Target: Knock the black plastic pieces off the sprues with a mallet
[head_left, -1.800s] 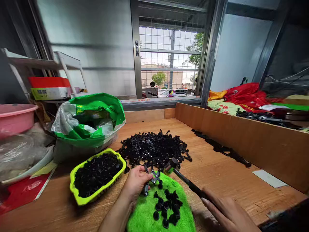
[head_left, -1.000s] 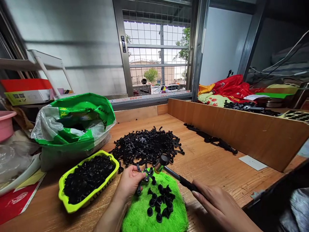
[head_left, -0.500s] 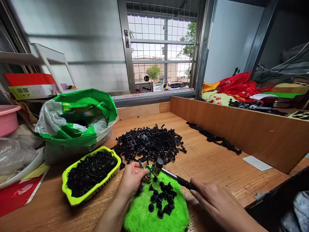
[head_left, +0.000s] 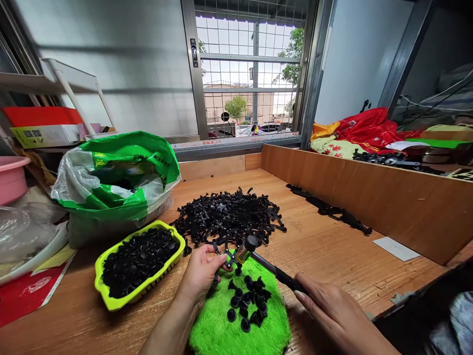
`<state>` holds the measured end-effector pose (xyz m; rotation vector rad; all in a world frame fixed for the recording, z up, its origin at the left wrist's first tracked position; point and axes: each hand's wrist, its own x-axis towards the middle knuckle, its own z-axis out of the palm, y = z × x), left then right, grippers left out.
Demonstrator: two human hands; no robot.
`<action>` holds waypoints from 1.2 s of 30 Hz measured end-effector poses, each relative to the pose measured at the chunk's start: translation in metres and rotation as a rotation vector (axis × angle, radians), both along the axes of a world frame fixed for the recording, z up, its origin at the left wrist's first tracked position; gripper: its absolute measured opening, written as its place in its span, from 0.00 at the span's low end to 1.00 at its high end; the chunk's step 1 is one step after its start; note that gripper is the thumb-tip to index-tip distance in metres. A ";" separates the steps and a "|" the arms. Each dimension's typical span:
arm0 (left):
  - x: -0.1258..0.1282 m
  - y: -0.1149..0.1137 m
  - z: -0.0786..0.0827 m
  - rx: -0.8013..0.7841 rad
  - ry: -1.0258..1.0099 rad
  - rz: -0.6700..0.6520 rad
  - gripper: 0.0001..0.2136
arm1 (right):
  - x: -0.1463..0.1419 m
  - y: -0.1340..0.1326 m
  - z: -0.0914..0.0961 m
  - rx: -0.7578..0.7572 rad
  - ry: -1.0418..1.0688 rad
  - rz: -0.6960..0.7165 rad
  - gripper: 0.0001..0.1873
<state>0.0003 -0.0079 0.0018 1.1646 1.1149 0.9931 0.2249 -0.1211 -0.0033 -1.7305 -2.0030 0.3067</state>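
My left hand [head_left: 201,276] pinches a black cross-shaped plastic piece [head_left: 224,255] at the far edge of a fuzzy green pad [head_left: 218,330]. In my right hand [head_left: 334,313] is a small hammer [head_left: 258,260] gripped by its black handle, its metal head raised just above the cross piece. Several small black caps [head_left: 247,301] lie loose on the pad. Behind the pad sits a pile of black cross pieces [head_left: 227,217] on the wooden table [head_left: 325,256].
A yellow-green tray [head_left: 138,264] full of black caps stands left of the pad. Behind it is a green and clear plastic bag [head_left: 116,177]. A wooden side wall [head_left: 369,197] runs along the right with more black parts [head_left: 328,209] at its foot. A pink basin [head_left: 11,177] sits far left.
The hammer head came down onto the cross piece half a second ago and has now lifted again. My left hand has kept its hold on the piece.
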 end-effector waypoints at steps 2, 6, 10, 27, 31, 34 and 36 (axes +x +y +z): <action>0.002 -0.001 0.001 -0.003 0.017 0.014 0.19 | 0.000 -0.001 -0.002 0.011 -0.009 -0.008 0.23; 0.003 -0.002 0.002 -0.011 0.045 0.030 0.17 | 0.004 -0.002 -0.001 0.023 -0.045 -0.014 0.22; 0.002 -0.003 0.002 -0.004 0.048 0.034 0.16 | 0.008 0.001 0.003 0.069 -0.079 -0.026 0.26; 0.002 0.002 -0.006 0.020 0.086 0.017 0.14 | 0.010 0.008 0.005 0.100 -0.225 0.056 0.21; 0.002 0.001 -0.005 0.022 0.094 0.024 0.13 | 0.010 0.008 0.001 0.057 -0.223 0.020 0.22; 0.003 0.001 -0.004 0.025 0.090 0.018 0.12 | 0.009 0.010 -0.002 0.020 -0.223 0.031 0.22; 0.003 0.000 -0.005 0.026 0.089 0.016 0.13 | 0.006 0.010 -0.002 0.007 -0.188 0.031 0.23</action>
